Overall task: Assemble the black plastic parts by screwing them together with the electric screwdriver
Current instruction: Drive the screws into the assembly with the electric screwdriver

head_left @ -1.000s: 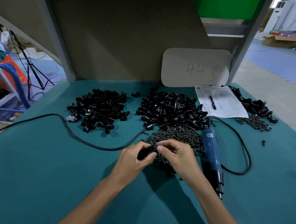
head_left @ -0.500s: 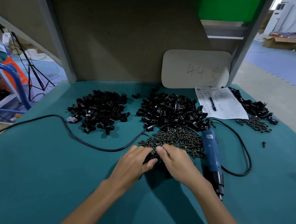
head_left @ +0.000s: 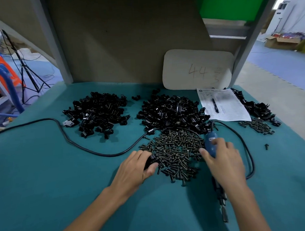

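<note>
From the head camera, both my hands are out over the green table top point(head_left: 46, 171). My left hand point(head_left: 138, 167) sits at the left edge of the big screw pile point(head_left: 175, 152). It pinches one black plastic part point(head_left: 150, 161) between the thumb below and the curled fingers above, so only a bit of the part shows.

My right hand point(head_left: 222, 161) lies on the electric screwdriver point(head_left: 212, 144), just to the right of the screw pile. The thumb is on the left side of its blue body and the other fingers curve over the top and right side. The hand is blurred, so I cannot tell how tightly I grip. The tool lies flat with its metal bit end pointing back toward me, past my wrist. Its black cable point(head_left: 97, 151) loops away across the table to the left.

Beyond the screws are two heaps of black parts, the left heap point(head_left: 98, 113) and the middle heap point(head_left: 172, 113), with a third heap point(head_left: 253, 106) at the far right. A small screw pile point(head_left: 257, 126) lies just in front of the third one. Between the middle and right heaps lies a printed sheet point(head_left: 231, 111) with a pen point(head_left: 215, 105) on it. Behind it a pale board point(head_left: 196, 69) marked "44" leans against the back wall.
</note>
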